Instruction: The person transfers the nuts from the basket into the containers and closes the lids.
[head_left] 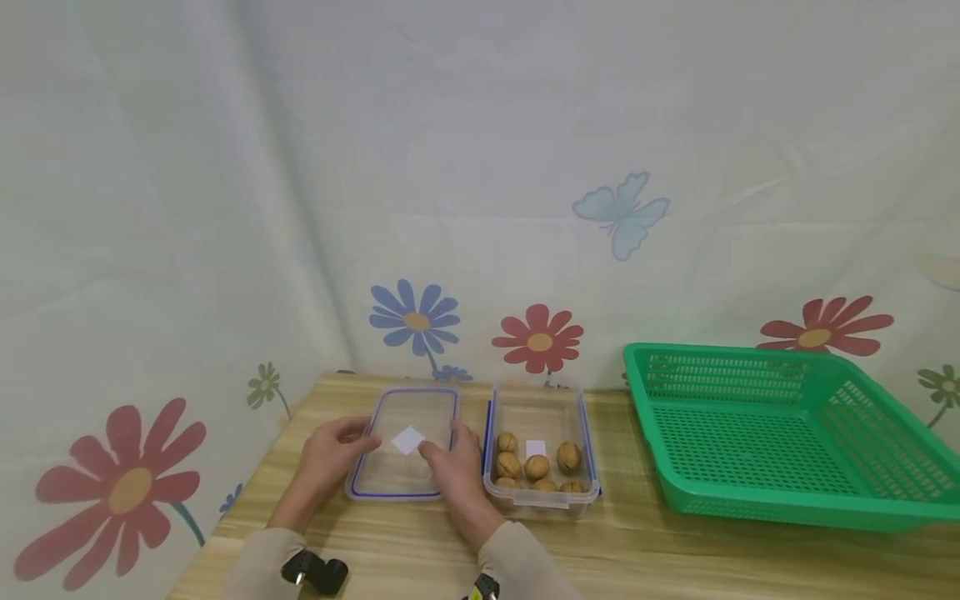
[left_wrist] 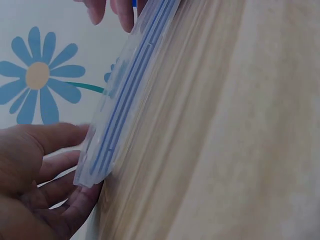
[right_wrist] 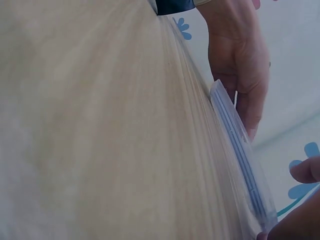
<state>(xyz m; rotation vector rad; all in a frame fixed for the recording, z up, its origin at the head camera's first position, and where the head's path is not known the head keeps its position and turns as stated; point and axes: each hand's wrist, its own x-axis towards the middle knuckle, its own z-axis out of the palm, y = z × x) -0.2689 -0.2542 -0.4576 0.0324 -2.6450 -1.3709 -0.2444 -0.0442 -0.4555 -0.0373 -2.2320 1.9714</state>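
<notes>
A clear rectangular plastic lid (head_left: pixel 405 471) with a blue seal and a white square label (head_left: pixel 408 440) lies on the wooden table. My left hand (head_left: pixel 327 457) holds its left edge. In the left wrist view, the thumb meets the upper side and the fingers (left_wrist: pixel 75 202) curl beneath the edge. My right hand (head_left: pixel 459 475) is at the right edge, its thumb above the lid near the label. In the right wrist view, that thumb (right_wrist: pixel 306 170) appears raised off the lid. Close to the right hand stands an uncovered clear container (head_left: pixel 542 500) with several walnuts (head_left: pixel 537 467).
A large green plastic basket (head_left: pixel 765 500) with perforated walls stands to the right on the wooden table (head_left: pixel 637 558). A white curtain (head_left: pixel 480 167) with printed flowers and a butterfly hangs behind the table. The walnut container has a small white label (head_left: pixel 536 448) inside its outline.
</notes>
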